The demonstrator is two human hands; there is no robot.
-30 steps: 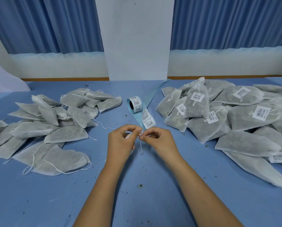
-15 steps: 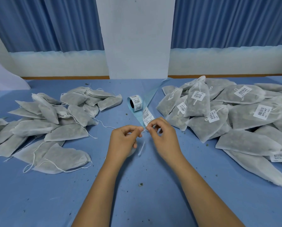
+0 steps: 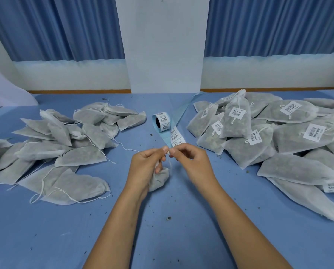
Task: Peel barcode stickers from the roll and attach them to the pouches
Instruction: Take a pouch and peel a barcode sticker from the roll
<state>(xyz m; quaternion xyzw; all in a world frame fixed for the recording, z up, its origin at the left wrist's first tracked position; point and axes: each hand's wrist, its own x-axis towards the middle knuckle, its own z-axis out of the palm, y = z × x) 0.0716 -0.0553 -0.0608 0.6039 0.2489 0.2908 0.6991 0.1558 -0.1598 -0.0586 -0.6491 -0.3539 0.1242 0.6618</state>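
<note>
The left hand had its lower fingers curled round a small grey pouch, which hung just above the blue worktop. Its thumb and forefinger were closed in a tight grip on the top of the pouch's white drawstring. The right hand met it fingertip to fingertip, its grip pinched on the same string end, its other fingers loosely bent. Just behind the fingertips lay the free end of the sticker strip, running back to the roll, which stood on edge at mid-worktop. Unlabelled pouches were heaped to the left, and pouches bearing barcode stickers were piled to the right.
</note>
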